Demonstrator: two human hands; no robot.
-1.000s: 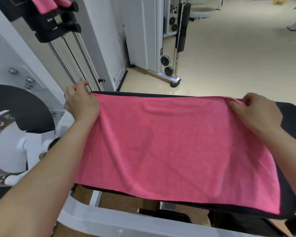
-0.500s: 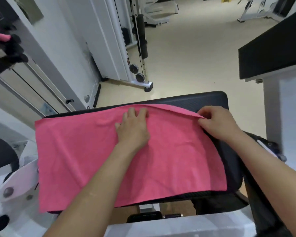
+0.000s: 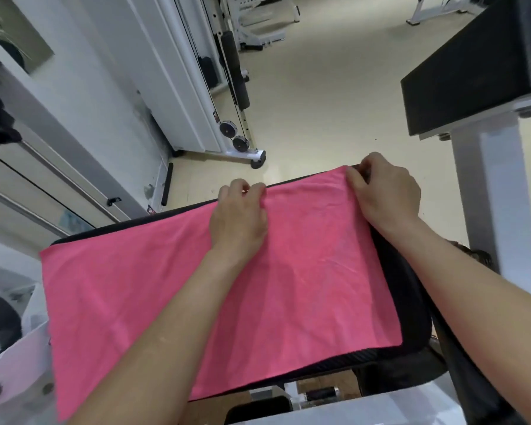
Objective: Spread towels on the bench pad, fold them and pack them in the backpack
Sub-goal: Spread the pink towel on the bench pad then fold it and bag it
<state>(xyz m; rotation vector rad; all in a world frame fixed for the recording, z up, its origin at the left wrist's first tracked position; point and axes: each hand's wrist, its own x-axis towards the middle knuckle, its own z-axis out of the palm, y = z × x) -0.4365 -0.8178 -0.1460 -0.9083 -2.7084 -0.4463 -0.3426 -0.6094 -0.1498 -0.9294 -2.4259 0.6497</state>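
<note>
A pink towel (image 3: pixel 141 289) lies spread flat over the black bench pad (image 3: pixel 411 302), covering most of it. My left hand (image 3: pixel 239 216) sits at the middle of the towel's far edge, fingers curled and pinching that edge. At the far right corner, my right hand (image 3: pixel 383 194) pinches the towel between thumb and fingers. Both forearms reach across the towel. No backpack can be made out in view.
A second black pad (image 3: pixel 472 65) on a white post (image 3: pixel 500 194) stands at the right. White cable machines (image 3: pixel 196 87) with pulleys line the far left. Beige floor (image 3: pixel 334 111) lies beyond the bench. A white frame part (image 3: pixel 16 363) sits near left.
My left hand moved from the far left corner to the middle of the far edge, first flat on the towel, now pinching it. My right hand stayed at the far right corner.
</note>
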